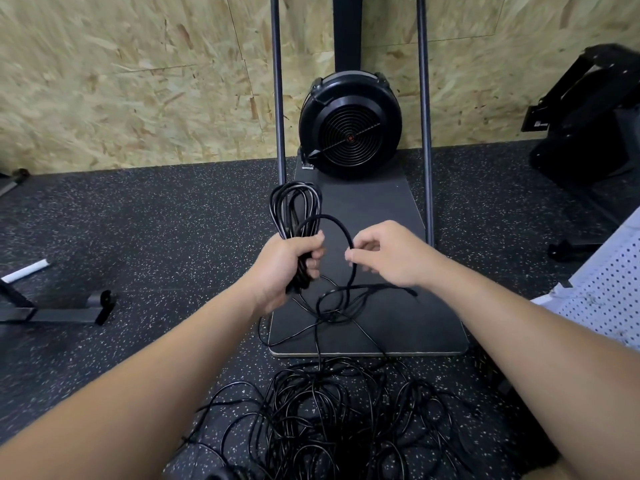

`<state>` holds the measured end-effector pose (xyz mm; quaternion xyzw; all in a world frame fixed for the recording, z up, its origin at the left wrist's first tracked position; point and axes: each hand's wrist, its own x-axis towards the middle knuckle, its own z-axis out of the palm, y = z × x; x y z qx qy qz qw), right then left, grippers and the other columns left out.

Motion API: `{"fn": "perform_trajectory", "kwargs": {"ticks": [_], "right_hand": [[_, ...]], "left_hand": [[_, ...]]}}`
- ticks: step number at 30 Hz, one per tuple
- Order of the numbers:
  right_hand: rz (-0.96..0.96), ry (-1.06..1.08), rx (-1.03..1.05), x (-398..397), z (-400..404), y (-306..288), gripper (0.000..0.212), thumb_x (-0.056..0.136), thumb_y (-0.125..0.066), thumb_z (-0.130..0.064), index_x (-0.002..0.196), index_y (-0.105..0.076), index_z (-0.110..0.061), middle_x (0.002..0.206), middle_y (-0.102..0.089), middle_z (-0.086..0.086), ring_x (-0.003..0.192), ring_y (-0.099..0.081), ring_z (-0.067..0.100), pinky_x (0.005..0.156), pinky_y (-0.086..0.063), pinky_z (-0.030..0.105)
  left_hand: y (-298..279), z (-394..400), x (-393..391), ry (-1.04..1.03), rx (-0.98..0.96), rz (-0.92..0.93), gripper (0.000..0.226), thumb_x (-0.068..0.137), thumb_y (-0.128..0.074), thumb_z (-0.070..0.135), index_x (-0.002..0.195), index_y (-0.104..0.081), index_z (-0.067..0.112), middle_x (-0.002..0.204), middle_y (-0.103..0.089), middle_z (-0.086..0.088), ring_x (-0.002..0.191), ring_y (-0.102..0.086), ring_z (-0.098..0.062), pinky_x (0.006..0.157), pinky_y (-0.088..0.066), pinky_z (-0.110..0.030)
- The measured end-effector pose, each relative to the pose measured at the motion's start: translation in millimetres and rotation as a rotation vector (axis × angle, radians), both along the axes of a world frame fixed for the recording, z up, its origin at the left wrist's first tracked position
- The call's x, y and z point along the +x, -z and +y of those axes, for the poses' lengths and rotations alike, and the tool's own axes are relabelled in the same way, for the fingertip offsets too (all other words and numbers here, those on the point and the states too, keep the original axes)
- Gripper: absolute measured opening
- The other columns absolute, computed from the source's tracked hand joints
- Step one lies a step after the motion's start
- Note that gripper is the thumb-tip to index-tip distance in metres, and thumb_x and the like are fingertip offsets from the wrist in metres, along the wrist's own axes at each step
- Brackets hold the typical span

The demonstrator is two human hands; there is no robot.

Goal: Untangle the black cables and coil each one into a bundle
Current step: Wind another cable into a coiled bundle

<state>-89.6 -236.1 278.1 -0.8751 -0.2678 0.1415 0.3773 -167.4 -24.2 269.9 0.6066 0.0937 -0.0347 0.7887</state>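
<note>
Item: part-coiled bundle (294, 216), frame centre, clenched in left hand (287, 265); right hand (384, 254) grip pinched its free loop (332, 223).
Risk: trailing cable fed from the floor tangle (332, 420), lower centre; pulling could have tightened knots or dragged the heap.

left hand (287, 261): bare, no glove | right hand (384, 254): bare | 2 forearms: bare, unsleeved

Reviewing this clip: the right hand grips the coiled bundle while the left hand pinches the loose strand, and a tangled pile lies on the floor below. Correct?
The hands are swapped. In the head view the left hand grips the coiled bundle, and the right hand pinches the loose strand. The tangled pile does lie on the floor below.
</note>
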Motion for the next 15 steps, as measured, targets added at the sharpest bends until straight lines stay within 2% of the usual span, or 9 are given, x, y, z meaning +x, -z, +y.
{"fn": "perform_trajectory", "kwargs": {"ticks": [2, 4, 7, 10, 13, 15], "right_hand": [[0.03, -0.003, 0.054, -3, 3, -7, 0.025, 0.105, -0.072, -0.031, 0.087, -0.079, -0.015, 0.078, -0.079, 0.005, 0.07, -0.075, 0.021, 0.075, -0.064, 0.041], [0.107, 0.002, 0.209, -7, 5, -16, 0.021, 0.108, -0.07, -0.023, 0.097, -0.076, -0.005, 0.082, -0.08, 0.011, 0.067, -0.073, 0.022, 0.07, -0.064, 0.037], [0.204, 0.021, 0.448, -11, 10, -30, 0.016, 0.107, -0.071, -0.015, 0.107, -0.072, 0.001, 0.085, -0.078, 0.018, 0.069, -0.072, 0.024, 0.07, -0.064, 0.036], [0.201, 0.093, 0.524, -15, 16, -34, 0.014, 0.105, -0.073, -0.012, 0.107, -0.073, 0.002, 0.079, -0.077, 0.018, 0.067, -0.072, 0.024, 0.069, -0.063, 0.035], [0.177, 0.216, 0.58, -15, 18, -33, 0.014, 0.1, -0.079, -0.01, 0.107, -0.073, 0.001, 0.078, -0.077, 0.021, 0.066, -0.076, 0.025, 0.068, -0.064, 0.037], [0.172, 0.255, 0.631, -13, 15, -35, 0.018, 0.097, -0.082, -0.007, 0.105, -0.072, 0.005, 0.08, -0.077, 0.022, 0.07, -0.079, 0.029, 0.069, -0.067, 0.04]], "left_hand": [[0, 4, 0, -0.022, 0.07, -0.026, 0.024, 0.105, -0.07, 0.022, 0.085, -0.056, 0.02, 0.079, -0.048, -0.002, 0.063, -0.037, -0.014, 0.058, -0.037, -0.025], [2, 6, -2, -0.004, 0.192, -0.021, 0.031, 0.102, -0.075, 0.038, 0.08, -0.058, 0.023, 0.079, -0.048, -0.003, 0.063, -0.039, -0.015, 0.059, -0.035, -0.028], [8, 3, -7, 0.091, 0.255, -0.028, 0.031, 0.101, -0.076, 0.048, 0.091, -0.064, 0.021, 0.079, -0.05, -0.002, 0.068, -0.043, -0.016, 0.059, -0.037, -0.029], [7, -13, -14, 0.123, 0.254, -0.044, 0.032, 0.104, -0.072, 0.046, 0.115, -0.076, 0.017, 0.097, -0.068, -0.008, 0.084, -0.059, -0.015, 0.068, -0.047, -0.027], [2, -22, -14, 0.076, 0.182, -0.017, 0.038, 0.108, -0.068, 0.037, 0.124, -0.075, 0.003, 0.103, -0.075, -0.007, 0.074, -0.061, -0.01, 0.06, -0.047, -0.021], [-1, -23, -13, 0.107, 0.129, -0.014, 0.028, 0.106, -0.071, 0.028, 0.121, -0.074, 0.005, 0.103, -0.07, -0.012, 0.072, -0.059, -0.01, 0.058, -0.046, -0.021]]}}
